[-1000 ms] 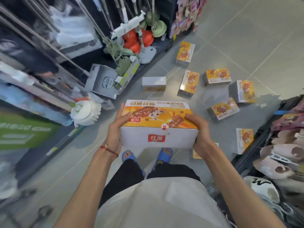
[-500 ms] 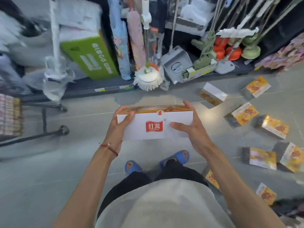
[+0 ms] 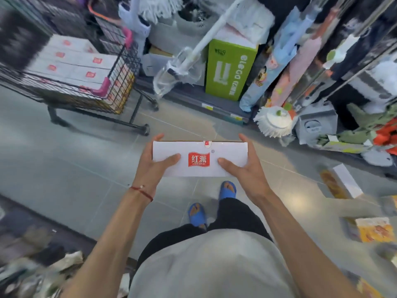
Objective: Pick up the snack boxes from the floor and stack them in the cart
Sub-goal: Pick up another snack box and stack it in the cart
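I hold a snack box [image 3: 199, 147] level in front of my waist, its white side with a red logo facing me. My left hand [image 3: 153, 163] grips its left end and my right hand [image 3: 242, 166] grips its right end, thumbs across the near face. The black wire cart [image 3: 120, 82] stands at the upper left, holding several stacked white snack boxes [image 3: 71, 63]. More snack boxes lie on the floor at the right: one white-sided [image 3: 341, 182], one orange-topped [image 3: 373, 230].
A shelf of mops [image 3: 272, 122], a green carton [image 3: 229, 69] and rolled mats runs along the top and right. Blurred goods fill the lower left corner. Grey tiled floor lies between me and the cart. My blue sandals [image 3: 197, 214] show below the box.
The view has swung left: the cart has come into sight at upper left and the floor boxes have slid to the right edge. Both hands still hold the box, now tilted with its white side toward me.
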### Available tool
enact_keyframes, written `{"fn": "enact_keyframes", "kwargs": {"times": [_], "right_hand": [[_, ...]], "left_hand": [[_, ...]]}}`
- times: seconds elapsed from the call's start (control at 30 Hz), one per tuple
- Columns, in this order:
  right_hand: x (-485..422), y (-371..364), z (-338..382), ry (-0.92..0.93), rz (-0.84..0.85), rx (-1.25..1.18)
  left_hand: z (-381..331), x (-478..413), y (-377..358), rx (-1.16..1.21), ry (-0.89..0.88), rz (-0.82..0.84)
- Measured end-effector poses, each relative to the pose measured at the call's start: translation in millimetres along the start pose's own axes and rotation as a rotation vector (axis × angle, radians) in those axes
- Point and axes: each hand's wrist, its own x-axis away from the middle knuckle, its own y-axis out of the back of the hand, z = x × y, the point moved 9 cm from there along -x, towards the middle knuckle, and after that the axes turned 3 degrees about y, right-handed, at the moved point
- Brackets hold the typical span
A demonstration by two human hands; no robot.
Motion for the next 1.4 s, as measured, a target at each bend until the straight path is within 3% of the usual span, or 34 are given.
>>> {"fn": "enact_keyframes", "kwargs": {"times": [0.3,0.8,1.1,1.4], "right_hand": [[-72.2,-101.6,34.7,0.077,0.158,0.120],[-214.0,-254.0,91.0,0.029,0.434,0.226],[-254.6,-356.3,118.7,0.031,0.421,0.198],[-264.9,-461.3,123.5,0.037,0.250,0.142]], "left_hand": [[-27.9,-34.6,81.0,-0.005,-0.141,-0.211],[-79.6,-116.6,188.5,0.111,-0.014,-0.439],[-108.5,-172.8,279.4,0.132,-0.041,-0.453],[-141.7,-247.9,395.8,-0.024,-0.060,-0.284]]}}
